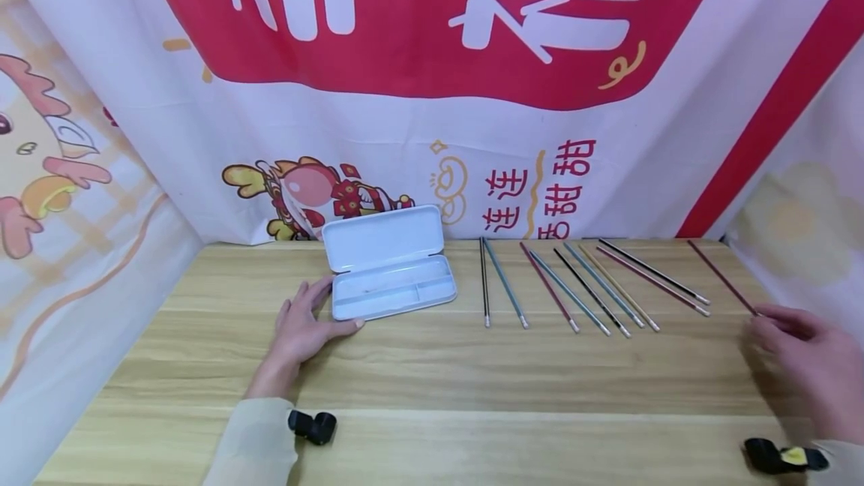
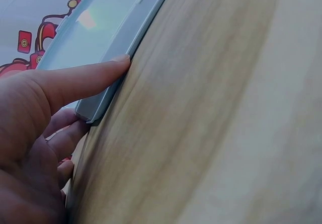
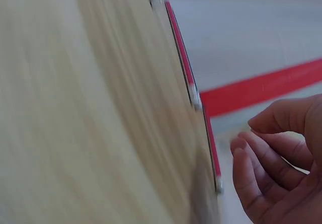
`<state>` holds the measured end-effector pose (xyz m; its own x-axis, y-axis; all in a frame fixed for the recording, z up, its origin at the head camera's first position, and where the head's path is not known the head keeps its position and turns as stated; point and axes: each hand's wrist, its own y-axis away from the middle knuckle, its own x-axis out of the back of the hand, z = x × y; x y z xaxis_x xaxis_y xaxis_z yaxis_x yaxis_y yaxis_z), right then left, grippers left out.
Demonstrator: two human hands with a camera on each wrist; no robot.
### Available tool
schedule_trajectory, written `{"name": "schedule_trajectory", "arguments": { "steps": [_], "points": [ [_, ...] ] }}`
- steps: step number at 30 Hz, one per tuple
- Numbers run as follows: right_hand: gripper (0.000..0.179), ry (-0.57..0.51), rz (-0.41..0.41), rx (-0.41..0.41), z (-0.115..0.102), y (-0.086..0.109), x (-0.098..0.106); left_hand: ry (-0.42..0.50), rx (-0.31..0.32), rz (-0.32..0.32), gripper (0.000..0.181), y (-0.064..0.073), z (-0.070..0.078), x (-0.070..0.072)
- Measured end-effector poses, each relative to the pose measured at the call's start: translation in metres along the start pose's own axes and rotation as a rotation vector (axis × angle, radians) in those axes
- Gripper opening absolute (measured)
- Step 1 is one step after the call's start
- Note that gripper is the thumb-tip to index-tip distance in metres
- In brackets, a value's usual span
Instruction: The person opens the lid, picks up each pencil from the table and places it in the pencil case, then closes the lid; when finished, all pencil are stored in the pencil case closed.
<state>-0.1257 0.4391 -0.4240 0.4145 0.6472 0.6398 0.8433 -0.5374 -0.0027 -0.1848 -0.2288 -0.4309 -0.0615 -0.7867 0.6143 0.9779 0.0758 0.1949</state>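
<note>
A pale blue pencil case stands with its lid raised at the back left of the table, its divided tray bare. My left hand holds its left end: in the left wrist view the thumb lies along the front edge and the other fingers are at the end wall. At the far right, a dark red pencil lies with its near end by my right hand. The right wrist view shows that hand's fingers loosely curled beside the red pencil, apart from it, with nothing visible between them.
Several pencils in black, blue, red and gold, such as this blue pencil and gold pencil, lie spread between the case and my right hand. A printed cloth hangs behind the wooden table, with more cloth at both sides.
</note>
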Motion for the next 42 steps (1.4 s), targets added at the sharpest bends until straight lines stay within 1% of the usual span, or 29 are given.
{"name": "schedule_trajectory", "arguments": {
  "steps": [1, 2, 4, 6, 9, 11, 16, 18, 21, 23, 25, 27, 29, 31, 34, 35, 38, 41, 42],
  "points": [
    [0.009, -0.046, 0.011, -0.016, 0.005, -0.002, 0.002, -0.001, -0.002, -0.001, 0.109, 0.000, 0.000, 0.000],
    [0.015, -0.101, 0.018, -0.033, 0.009, -0.004, 0.004, -0.004, -0.004, -0.002, 0.109, 0.000, 0.000, 0.000],
    [0.036, -0.216, 0.031, -0.067, 0.018, -0.009, 0.005, -0.004, -0.005, -0.002, 0.110, 0.000, -0.001, -0.001],
    [0.045, -0.299, 0.043, -0.098, 0.023, -0.013, 0.007, -0.003, -0.004, -0.004, 0.111, 0.000, -0.001, -0.002],
    [0.051, -0.360, 0.061, -0.141, 0.028, -0.017, 0.008, -0.001, 0.000, -0.003, 0.110, 0.000, -0.001, -0.003],
    [0.052, -0.373, 0.064, -0.168, 0.029, -0.019, 0.009, 0.000, 0.003, -0.001, 0.110, 0.000, 0.000, -0.003],
    [0.051, -0.324, 0.050, -0.225, 0.028, -0.022, 0.008, 0.002, 0.004, 0.000, 0.110, 0.000, 0.000, -0.003],
    [0.052, -0.311, 0.032, -0.211, 0.029, -0.023, 0.009, 0.003, 0.005, 0.000, 0.111, 0.000, 0.001, -0.003],
    [0.054, -0.324, -0.006, -0.183, 0.031, -0.023, 0.010, 0.005, 0.008, 0.001, 0.110, 0.001, 0.001, -0.003],
    [0.056, -0.301, -0.021, -0.171, 0.032, -0.023, 0.010, 0.008, 0.010, 0.001, 0.109, 0.001, 0.001, -0.003],
    [0.056, -0.256, -0.029, -0.184, 0.031, -0.022, 0.010, 0.009, 0.007, -0.001, 0.110, 0.001, 0.001, -0.003],
    [0.054, -0.198, -0.027, -0.204, 0.029, -0.022, 0.010, 0.010, 0.007, -0.002, 0.110, 0.001, 0.001, -0.004],
    [0.047, -0.150, -0.025, -0.227, 0.027, -0.022, 0.009, 0.012, 0.007, -0.002, 0.110, 0.001, 0.001, -0.004],
    [0.042, -0.118, -0.017, -0.230, 0.025, -0.021, 0.007, 0.011, 0.010, -0.001, 0.110, 0.001, 0.001, -0.003],
    [0.039, -0.087, 0.000, -0.207, 0.022, -0.021, 0.005, 0.006, 0.015, 0.001, 0.110, 0.000, 0.001, -0.003],
    [0.041, -0.070, 0.012, -0.194, 0.022, -0.021, 0.004, 0.002, 0.015, 0.000, 0.110, -0.001, 0.001, -0.003],
    [0.038, -0.014, 0.028, -0.173, 0.021, -0.021, 0.002, -0.003, 0.021, 0.000, 0.111, -0.002, 0.000, -0.002],
    [0.039, 0.034, 0.042, -0.145, 0.019, -0.021, -0.001, -0.004, 0.028, 0.001, 0.111, -0.001, 0.000, -0.001],
    [0.033, 0.052, 0.046, -0.136, 0.018, -0.021, -0.002, -0.003, 0.031, 0.002, 0.111, 0.000, 0.000, -0.001]
  ]
}}
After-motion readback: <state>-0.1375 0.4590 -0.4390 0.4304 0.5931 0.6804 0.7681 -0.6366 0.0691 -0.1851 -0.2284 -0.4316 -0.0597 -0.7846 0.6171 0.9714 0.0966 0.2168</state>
